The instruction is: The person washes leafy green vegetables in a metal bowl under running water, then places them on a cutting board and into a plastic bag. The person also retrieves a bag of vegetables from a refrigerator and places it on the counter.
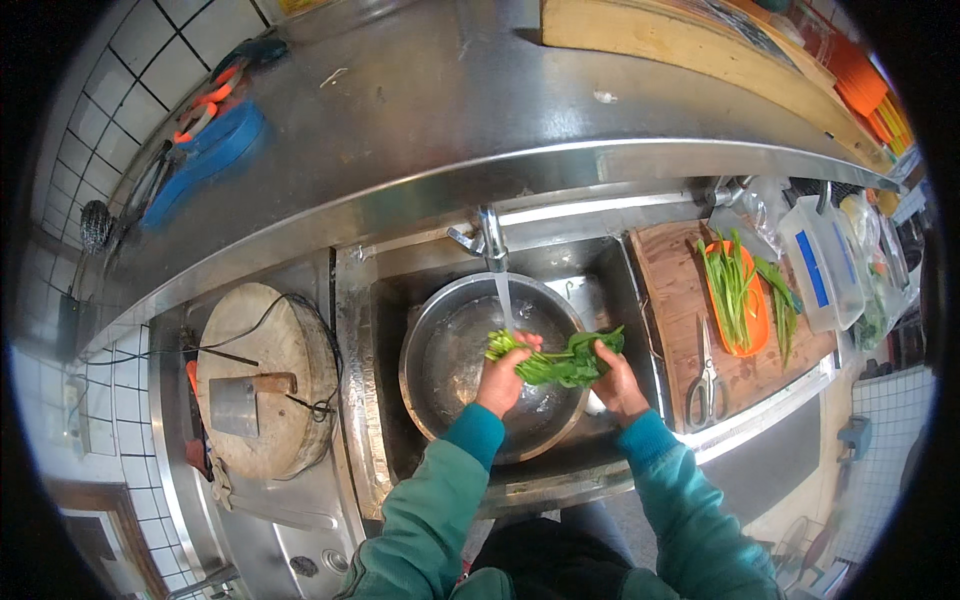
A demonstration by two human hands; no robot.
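Observation:
A bunch of leafy greens (559, 369) stretches between my two hands above a round metal basin (420, 382). My left hand (504, 379) grips the cut stem ends, and my right hand (619, 384) holds the dark green leaves. Water runs from the faucet (492, 240) in a stream (503, 296) that falls beside the stems. The basin holds some water and sits in a metal sink (390, 330).
On the left, a cleaver (234, 405) lies on a round chopping block (262, 450) with a black cord. At right, a wooden board (664, 277) carries scissors (706, 379) and an orange tray (759, 330) of greens. A steel shelf (420, 97) overhangs the far side.

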